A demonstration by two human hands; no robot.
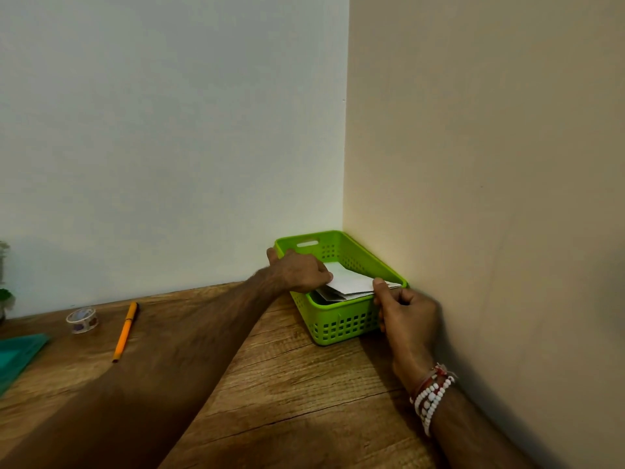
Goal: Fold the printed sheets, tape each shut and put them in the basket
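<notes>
A green plastic basket (341,324) stands in the corner of the wooden table, against both walls. A folded white sheet (351,282) lies across its top, over other folded sheets (326,295) inside. My left hand (299,270) reaches over the basket's left rim and pinches the sheet's left edge with curled fingers. My right hand (406,313) is at the basket's near right corner; its thumb presses on the sheet's right end while its fingers curl round the basket wall. A roll of patterned tape (82,319) sits far to the left.
An orange pen (125,331) lies on the table beside the tape roll. A teal tray (17,357) shows at the left edge, with part of a plant above it. Walls close off the back and the right side.
</notes>
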